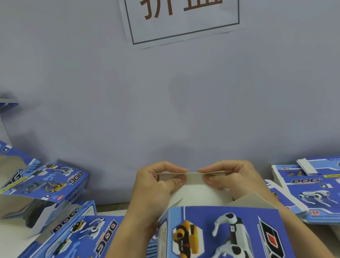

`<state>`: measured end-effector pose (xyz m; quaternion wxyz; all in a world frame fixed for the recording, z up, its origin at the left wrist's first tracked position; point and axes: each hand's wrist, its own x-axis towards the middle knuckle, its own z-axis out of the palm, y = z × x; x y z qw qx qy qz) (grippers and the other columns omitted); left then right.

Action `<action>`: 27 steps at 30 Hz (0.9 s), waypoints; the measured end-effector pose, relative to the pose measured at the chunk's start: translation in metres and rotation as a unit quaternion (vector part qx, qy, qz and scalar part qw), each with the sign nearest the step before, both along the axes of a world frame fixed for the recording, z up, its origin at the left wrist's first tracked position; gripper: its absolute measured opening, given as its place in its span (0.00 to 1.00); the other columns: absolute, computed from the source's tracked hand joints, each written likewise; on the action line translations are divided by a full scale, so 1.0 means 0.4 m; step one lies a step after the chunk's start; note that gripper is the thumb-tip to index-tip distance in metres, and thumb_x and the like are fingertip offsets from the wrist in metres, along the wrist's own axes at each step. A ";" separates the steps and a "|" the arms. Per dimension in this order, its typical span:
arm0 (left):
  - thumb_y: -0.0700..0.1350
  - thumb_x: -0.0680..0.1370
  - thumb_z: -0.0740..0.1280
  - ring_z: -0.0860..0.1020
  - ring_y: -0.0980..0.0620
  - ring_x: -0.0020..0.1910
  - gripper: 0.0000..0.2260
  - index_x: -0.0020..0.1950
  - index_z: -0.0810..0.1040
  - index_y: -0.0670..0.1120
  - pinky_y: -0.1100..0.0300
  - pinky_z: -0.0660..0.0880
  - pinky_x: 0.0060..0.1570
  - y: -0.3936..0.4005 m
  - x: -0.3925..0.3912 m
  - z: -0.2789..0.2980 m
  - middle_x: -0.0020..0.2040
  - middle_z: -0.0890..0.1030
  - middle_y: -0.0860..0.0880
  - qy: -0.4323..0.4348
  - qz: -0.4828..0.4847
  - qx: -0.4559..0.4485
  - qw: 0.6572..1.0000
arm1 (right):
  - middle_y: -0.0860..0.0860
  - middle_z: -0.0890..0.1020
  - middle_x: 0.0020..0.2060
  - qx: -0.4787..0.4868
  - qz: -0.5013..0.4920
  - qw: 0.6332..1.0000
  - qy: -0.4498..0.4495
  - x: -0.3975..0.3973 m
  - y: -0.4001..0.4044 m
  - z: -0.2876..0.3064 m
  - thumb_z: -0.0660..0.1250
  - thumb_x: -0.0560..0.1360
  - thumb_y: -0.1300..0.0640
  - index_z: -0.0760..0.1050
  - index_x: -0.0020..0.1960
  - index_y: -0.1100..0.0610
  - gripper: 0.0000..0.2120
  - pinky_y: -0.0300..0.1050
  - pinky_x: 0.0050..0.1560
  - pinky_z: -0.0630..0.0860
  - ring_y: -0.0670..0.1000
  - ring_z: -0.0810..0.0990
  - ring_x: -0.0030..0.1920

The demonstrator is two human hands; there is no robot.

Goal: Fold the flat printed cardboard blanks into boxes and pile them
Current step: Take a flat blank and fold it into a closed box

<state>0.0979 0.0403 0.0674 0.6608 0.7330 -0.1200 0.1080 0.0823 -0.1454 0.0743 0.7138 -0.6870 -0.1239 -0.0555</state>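
Thin printed cardboard, light and easily creased: the half-formed box (218, 233) stands before the person, between the folded pile (40, 202) and the flat blanks (322, 194). Left hand (159, 182) and right hand (230, 177) each pinch its far flap (191, 177); grip best kept beside the score lines.

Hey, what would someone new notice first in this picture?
Probably the two hands at centre: the left hand and right hand pinch a pale flap of a blue dog-printed box. Folded boxes pile at left, flat blanks at right, a sign above.
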 end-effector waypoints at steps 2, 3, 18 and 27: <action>0.39 0.74 0.73 0.83 0.52 0.31 0.03 0.41 0.84 0.45 0.64 0.75 0.27 0.001 -0.003 -0.003 0.35 0.85 0.48 0.008 -0.015 -0.006 1.000 | 0.53 0.86 0.34 -0.009 0.001 1.000 0.003 0.002 -0.007 0.002 0.71 0.72 0.69 0.86 0.33 0.52 0.16 0.39 0.30 0.79 0.49 0.83 0.31; 0.42 0.73 0.74 0.84 0.51 0.32 0.01 0.43 0.84 0.45 0.63 0.76 0.27 -0.001 -0.008 0.000 0.36 0.85 0.47 0.016 -0.027 -0.015 0.999 | 0.54 0.86 0.35 -0.007 0.005 1.000 0.005 0.003 -0.010 0.002 0.71 0.72 0.69 0.86 0.34 0.52 0.15 0.40 0.31 0.80 0.50 0.84 0.32; 0.50 0.66 0.74 0.86 0.43 0.43 0.09 0.45 0.85 0.54 0.52 0.83 0.36 0.010 -0.038 0.015 0.43 0.86 0.44 -0.034 -0.091 0.023 0.995 | 0.53 0.87 0.37 -0.009 -0.003 1.000 -0.013 0.013 -0.037 -0.008 0.71 0.73 0.67 0.86 0.35 0.49 0.16 0.41 0.33 0.81 0.51 0.85 0.35; 0.66 0.73 0.66 0.85 0.45 0.51 0.20 0.58 0.76 0.57 0.42 0.80 0.55 -0.042 -0.064 0.048 0.59 0.83 0.45 0.055 -0.148 -0.030 0.987 | 0.53 0.87 0.37 0.101 -0.106 0.989 0.001 0.018 -0.102 -0.017 0.70 0.75 0.63 0.82 0.52 0.48 0.12 0.43 0.29 0.81 0.53 0.85 0.32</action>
